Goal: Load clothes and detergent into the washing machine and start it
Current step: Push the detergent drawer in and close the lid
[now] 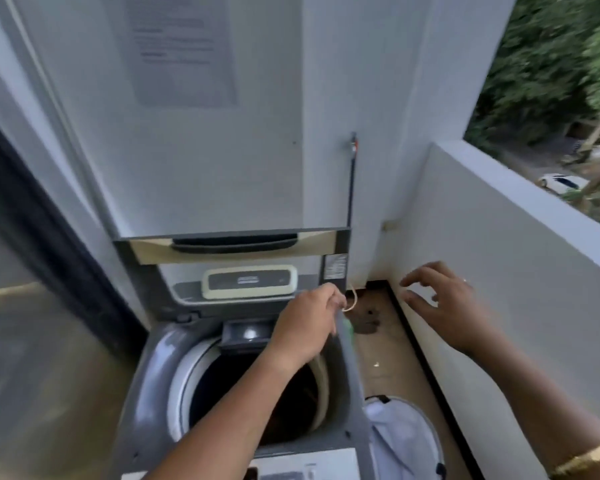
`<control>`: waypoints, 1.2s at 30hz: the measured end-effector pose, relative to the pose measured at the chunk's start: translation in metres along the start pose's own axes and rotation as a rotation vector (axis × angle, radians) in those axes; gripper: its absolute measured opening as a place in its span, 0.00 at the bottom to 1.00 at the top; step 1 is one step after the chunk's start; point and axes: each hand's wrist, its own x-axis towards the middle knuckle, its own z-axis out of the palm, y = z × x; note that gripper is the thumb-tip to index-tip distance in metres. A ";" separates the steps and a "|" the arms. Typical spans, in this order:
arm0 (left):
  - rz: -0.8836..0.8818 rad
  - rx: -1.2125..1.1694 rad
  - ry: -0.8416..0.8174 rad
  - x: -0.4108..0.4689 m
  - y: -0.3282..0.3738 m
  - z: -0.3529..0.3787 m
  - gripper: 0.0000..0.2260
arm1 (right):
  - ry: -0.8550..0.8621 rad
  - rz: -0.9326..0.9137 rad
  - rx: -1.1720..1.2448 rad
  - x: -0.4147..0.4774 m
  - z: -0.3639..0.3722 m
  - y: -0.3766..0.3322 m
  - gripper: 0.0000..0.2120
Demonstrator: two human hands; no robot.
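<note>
The top-loading washing machine (153, 368) stands with its lid (232, 247) raised upright against the wall. Its dark drum (236, 393) is open below my left forearm, and what lies inside is too dark to tell. A small dispenser tray (246, 334) sits at the drum's rear rim. My left hand (305, 327) is at the machine's rear right corner, fingers curled, pinching a thin tan loop (351, 303). Something blurred and greyish-green (346, 328) hangs just below the fingers. My right hand (440, 306) hovers beside the right wall, fingers spread and holding nothing.
A white laundry bag (402, 434) stands on the brown floor strip (388, 358) right of the machine. A low white balcony wall (499, 265) closes the right side. A dark glass door (25, 271) is at the left. The control panel (250, 282) sits behind the drum.
</note>
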 end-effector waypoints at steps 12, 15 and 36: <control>-0.545 -0.160 0.138 -0.051 -0.236 -0.052 0.08 | -0.393 -0.021 0.163 0.032 0.222 -0.090 0.07; -0.649 -0.179 0.161 -0.054 -0.265 -0.057 0.17 | -0.470 0.003 0.166 0.040 0.253 -0.095 0.11; -0.941 -1.459 0.516 -0.036 -0.343 0.012 0.15 | -0.425 0.956 1.185 0.029 0.399 -0.074 0.13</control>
